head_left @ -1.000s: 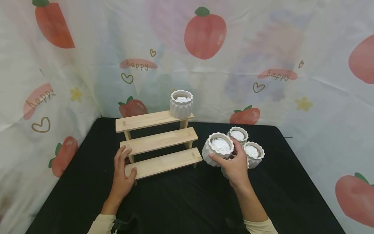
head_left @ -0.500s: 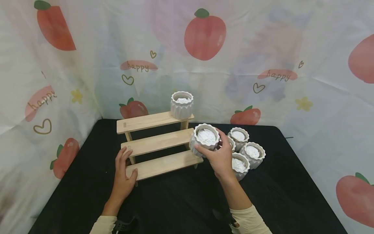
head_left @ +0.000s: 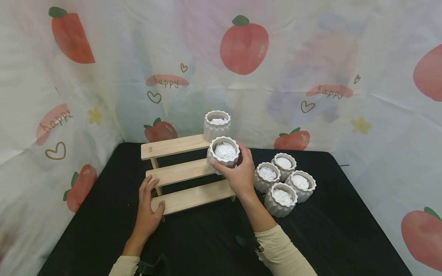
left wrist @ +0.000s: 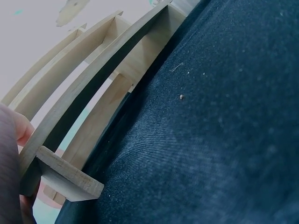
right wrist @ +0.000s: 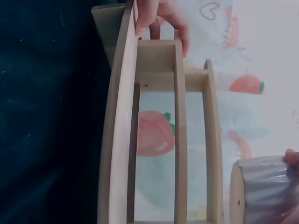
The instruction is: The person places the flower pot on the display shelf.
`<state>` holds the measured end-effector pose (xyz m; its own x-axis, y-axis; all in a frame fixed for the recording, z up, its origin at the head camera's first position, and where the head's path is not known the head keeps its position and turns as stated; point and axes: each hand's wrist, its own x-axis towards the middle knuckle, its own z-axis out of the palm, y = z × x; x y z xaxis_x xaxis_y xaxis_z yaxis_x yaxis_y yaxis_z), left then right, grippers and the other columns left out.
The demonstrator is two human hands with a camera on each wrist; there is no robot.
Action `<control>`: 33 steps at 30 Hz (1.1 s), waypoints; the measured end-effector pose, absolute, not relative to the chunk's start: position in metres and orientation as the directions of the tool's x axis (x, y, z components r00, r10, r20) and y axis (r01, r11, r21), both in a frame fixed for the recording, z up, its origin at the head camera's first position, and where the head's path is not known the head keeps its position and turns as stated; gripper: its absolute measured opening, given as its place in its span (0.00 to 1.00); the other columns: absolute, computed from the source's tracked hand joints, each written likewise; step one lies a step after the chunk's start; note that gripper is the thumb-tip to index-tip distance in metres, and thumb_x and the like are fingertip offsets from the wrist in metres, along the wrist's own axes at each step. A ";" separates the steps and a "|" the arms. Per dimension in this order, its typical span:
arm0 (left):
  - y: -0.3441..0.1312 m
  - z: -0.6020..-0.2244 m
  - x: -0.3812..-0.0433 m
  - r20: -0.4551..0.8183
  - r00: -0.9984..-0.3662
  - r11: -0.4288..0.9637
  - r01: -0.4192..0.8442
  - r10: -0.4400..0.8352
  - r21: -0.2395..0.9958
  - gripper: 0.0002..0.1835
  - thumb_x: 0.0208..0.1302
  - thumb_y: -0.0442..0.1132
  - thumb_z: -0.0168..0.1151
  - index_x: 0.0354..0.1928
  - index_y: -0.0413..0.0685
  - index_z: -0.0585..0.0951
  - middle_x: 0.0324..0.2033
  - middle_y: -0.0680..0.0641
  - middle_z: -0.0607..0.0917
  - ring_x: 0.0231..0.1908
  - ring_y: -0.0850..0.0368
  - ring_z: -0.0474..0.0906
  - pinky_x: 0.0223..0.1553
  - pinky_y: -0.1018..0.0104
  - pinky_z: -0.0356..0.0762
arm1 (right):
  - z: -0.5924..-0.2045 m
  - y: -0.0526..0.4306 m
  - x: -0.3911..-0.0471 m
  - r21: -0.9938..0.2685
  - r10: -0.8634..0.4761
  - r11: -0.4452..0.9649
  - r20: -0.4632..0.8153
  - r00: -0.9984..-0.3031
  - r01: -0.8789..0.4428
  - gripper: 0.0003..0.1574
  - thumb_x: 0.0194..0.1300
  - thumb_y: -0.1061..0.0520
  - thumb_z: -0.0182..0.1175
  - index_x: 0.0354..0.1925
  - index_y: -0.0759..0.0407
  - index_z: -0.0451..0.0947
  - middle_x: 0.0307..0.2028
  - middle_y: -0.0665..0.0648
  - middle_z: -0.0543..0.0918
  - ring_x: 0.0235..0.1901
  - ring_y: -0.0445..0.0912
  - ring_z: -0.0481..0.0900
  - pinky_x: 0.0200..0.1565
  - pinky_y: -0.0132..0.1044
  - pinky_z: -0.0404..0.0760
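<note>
A three-tier wooden display stand (head_left: pixel 193 197) stands on the black table. At its left end, my left hand (head_left: pixel 147 212) grips it, thumb on the lowest step and fingers at the middle step. A white fluted pot (head_left: pixel 225 151) with white filling is held in my right hand (head_left: pixel 239 177), thumb on the near side. In the head view it is over the right end of the middle step; its underside (right wrist: pixel 237 196) shows off the boards in the right wrist view. A second white pot (head_left: pixel 216 130) sits on the top step's right end.
Several more white pots (head_left: pixel 280 199) stand close together on the black table (head_left: pixel 207 245), right of the stand. A fruit-printed cloth (head_left: pixel 304 46) hangs behind and at the sides. The table's right edge slopes down past the pots.
My right hand has carried the pot leftward and up, from beside the group of pots to over the middle step. The left hand keeps its grip on the stand.
</note>
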<state>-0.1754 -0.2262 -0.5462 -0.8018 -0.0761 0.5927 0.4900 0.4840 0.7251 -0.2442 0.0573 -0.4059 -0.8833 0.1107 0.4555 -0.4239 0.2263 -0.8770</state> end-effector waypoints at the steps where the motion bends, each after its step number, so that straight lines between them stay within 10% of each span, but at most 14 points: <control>1: -0.226 -0.546 -0.175 0.592 -0.802 0.486 0.489 -0.075 0.725 0.44 0.57 0.19 0.60 0.77 0.48 0.65 0.79 0.45 0.51 0.76 0.43 0.47 0.64 0.73 0.58 | -0.405 0.054 -0.245 -0.875 0.105 0.229 0.458 -0.883 -0.427 0.55 0.45 0.53 0.86 0.69 0.56 0.72 0.57 0.55 0.74 0.58 0.47 0.74 0.61 0.45 0.73; 6: -0.227 -0.546 -0.174 0.594 -0.801 0.487 0.489 -0.078 0.724 0.44 0.57 0.19 0.60 0.77 0.47 0.65 0.79 0.45 0.52 0.76 0.44 0.47 0.64 0.73 0.58 | -0.399 0.037 -0.250 -0.867 0.062 0.209 0.473 -0.879 -0.452 0.56 0.47 0.52 0.85 0.70 0.58 0.71 0.58 0.56 0.74 0.58 0.48 0.74 0.59 0.47 0.75; 14: -0.226 -0.546 -0.175 0.592 -0.803 0.488 0.489 -0.073 0.723 0.43 0.56 0.20 0.61 0.76 0.47 0.66 0.79 0.44 0.52 0.76 0.41 0.47 0.58 0.34 0.64 | -0.389 0.015 -0.255 -0.847 0.038 0.217 0.505 -0.862 -0.486 0.54 0.45 0.51 0.86 0.68 0.57 0.74 0.56 0.58 0.76 0.56 0.48 0.75 0.56 0.47 0.78; 33: -0.228 -0.546 -0.175 0.583 -0.809 0.489 0.482 -0.070 0.727 0.43 0.57 0.20 0.61 0.77 0.48 0.65 0.79 0.45 0.51 0.76 0.41 0.48 0.58 0.32 0.65 | -0.381 -0.015 -0.279 -0.828 0.009 0.276 0.511 -0.860 -0.489 0.51 0.46 0.50 0.85 0.66 0.60 0.77 0.54 0.55 0.83 0.55 0.46 0.78 0.56 0.45 0.77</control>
